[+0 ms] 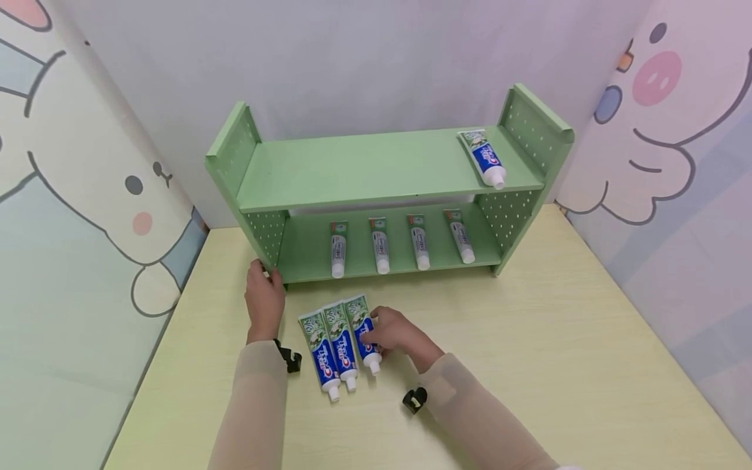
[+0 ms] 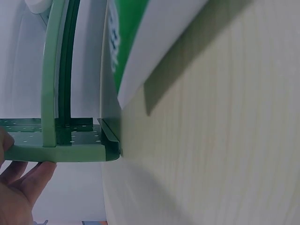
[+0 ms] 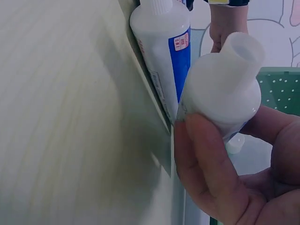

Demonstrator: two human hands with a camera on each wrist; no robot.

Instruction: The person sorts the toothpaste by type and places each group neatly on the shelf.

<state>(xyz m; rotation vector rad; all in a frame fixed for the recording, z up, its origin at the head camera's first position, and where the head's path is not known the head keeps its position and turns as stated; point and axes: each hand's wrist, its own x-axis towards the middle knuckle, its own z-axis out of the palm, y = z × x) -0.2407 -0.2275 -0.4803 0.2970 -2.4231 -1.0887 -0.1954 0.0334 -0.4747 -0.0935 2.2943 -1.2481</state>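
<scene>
My right hand pinches a blue, green and white toothpaste tube by its sides, thumb on top and fingers curled beneath. In the right wrist view the white cap end points toward the camera between the fingers. Left of it, two matching tubes lie side by side on the table, the middle tube and the leftmost tube. With my left hand I grip the lower front edge of the green shelf's left side panel, thumb and fingers on opposite faces.
The green two-tier shelf stands against the back wall. One matching tube lies at the right of its upper board. Several smaller grey-and-green tubes, such as the leftmost small tube, lie spaced along the lower board. The pale wooden table extends to the right.
</scene>
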